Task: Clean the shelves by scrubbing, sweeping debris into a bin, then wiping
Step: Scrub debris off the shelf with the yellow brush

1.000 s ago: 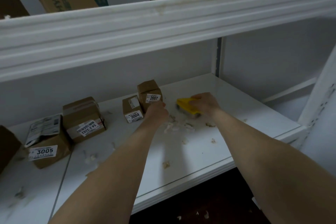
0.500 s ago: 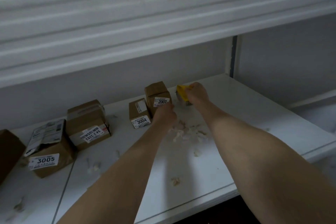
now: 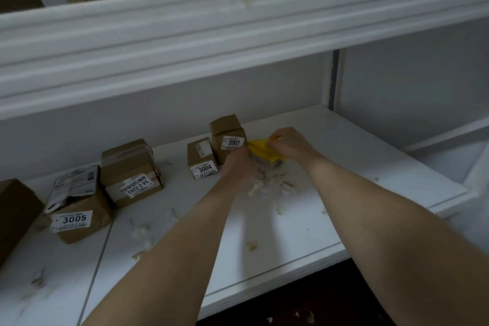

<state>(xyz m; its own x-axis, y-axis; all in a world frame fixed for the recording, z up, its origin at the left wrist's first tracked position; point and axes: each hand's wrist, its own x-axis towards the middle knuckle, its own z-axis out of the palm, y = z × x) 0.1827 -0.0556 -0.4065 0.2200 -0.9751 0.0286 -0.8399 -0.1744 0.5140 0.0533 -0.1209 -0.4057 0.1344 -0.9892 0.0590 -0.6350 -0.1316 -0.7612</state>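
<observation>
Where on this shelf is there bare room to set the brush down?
Barest: the shelf right of the right hand, out to the side wall. Also the front strip between left arm and right arm, one scrap there. Crowded: debris by the brush, and left of box 2007, boxes with scattered scraps.

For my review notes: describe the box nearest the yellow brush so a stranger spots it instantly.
On the lower white shelf, brown cardboard boxes sit in a row along the back wall. The rightmost box stands beside the yellow brush that the right hand holds. Its white label reads 2007, while its shorter neighbour reads 3004.
</observation>
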